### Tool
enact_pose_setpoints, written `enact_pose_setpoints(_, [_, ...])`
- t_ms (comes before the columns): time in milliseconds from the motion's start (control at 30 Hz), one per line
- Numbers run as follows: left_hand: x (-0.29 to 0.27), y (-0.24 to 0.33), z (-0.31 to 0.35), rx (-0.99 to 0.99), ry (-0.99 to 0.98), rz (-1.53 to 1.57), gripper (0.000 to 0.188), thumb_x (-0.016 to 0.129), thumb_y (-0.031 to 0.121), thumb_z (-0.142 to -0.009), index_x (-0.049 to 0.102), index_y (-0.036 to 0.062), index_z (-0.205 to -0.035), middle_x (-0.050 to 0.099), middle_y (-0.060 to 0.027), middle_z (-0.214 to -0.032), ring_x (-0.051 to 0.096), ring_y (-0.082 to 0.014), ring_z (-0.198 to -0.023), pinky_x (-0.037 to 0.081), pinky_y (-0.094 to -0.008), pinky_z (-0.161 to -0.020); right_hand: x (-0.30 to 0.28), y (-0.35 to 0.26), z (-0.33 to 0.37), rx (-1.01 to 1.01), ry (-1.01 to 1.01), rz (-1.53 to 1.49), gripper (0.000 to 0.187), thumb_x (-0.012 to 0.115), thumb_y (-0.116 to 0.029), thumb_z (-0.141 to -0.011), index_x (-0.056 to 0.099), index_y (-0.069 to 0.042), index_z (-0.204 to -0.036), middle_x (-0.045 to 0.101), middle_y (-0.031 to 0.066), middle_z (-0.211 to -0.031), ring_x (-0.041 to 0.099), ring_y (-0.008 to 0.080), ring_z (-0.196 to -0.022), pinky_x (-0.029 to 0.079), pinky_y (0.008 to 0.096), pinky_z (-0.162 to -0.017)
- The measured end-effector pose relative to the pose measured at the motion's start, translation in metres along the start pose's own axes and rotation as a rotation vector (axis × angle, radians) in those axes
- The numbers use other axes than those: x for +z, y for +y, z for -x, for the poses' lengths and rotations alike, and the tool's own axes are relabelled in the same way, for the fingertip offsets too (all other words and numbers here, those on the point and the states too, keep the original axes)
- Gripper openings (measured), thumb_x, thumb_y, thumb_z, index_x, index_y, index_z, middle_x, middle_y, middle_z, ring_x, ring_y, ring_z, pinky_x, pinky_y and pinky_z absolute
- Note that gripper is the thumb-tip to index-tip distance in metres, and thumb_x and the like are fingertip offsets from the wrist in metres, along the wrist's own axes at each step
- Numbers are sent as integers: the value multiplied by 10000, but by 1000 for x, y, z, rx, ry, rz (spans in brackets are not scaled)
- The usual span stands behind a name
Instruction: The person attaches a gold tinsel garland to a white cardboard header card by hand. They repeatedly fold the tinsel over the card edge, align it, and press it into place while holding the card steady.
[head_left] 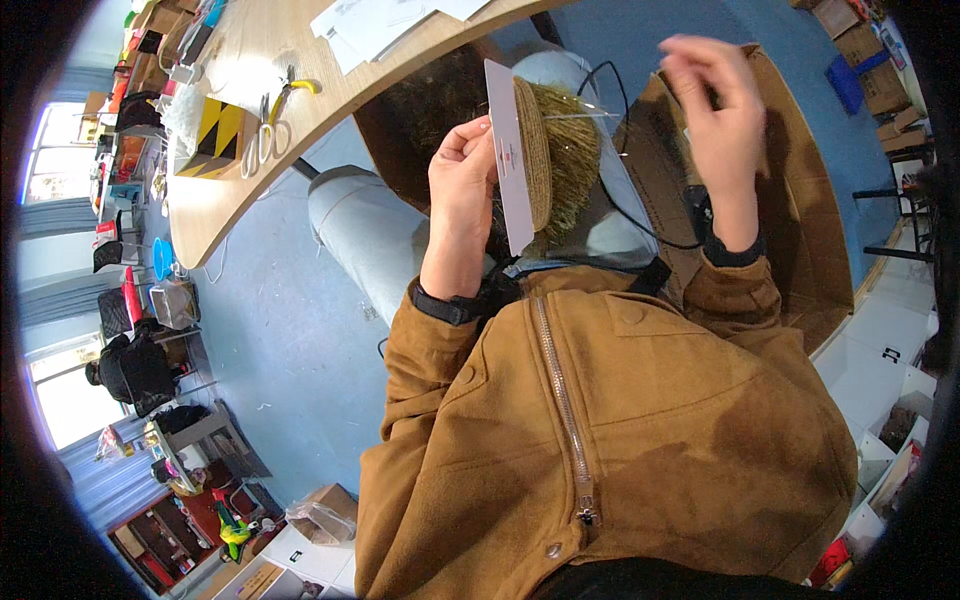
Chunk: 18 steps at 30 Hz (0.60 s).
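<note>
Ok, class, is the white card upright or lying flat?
Roughly upright: left fingers hold the card, its broad face showing only as a narrow strip.

The Count

Two grips: one left [463,185], one right [722,118]. One white card [509,160] in the left; just right of it, one bristly bundle [572,150]. On the surface [270,50] further left: one scissors [267,125], one pliers [297,87], one striped box [222,138]. Below the right: one cardboard box [800,160].

Card [508,165] just left of twine [535,155]
</note>
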<state>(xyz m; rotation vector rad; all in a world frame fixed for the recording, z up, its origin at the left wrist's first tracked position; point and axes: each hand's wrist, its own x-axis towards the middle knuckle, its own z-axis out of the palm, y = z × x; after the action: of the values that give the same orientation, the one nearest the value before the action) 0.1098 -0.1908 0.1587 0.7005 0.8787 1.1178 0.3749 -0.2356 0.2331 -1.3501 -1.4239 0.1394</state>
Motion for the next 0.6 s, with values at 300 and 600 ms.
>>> enact_pose_setpoints(300, [8, -1, 1, 10, 13, -28, 185, 736, 102, -975, 654, 8, -1112, 710, -12, -893, 654, -68, -743, 534, -232, -659, 28, 1, 24, 39, -369, 125, 191, 811, -148, -846, 754, -40, -993, 713, 91, -946, 662, 250, -959, 531, 372, -877])
enact_pose_setpoints(600, [6, -5, 0, 19, -26, -12, 197, 746, 114, -970, 653, 13, -1111, 732, -25, -910, 654, -66, -730, 515, -218, -644, 57, -15, 32, -6, -162, -384, 113, 802, -41, -868, 753, -33, -969, 759, 85, -985, 726, 168, -926, 583, 275, -792])
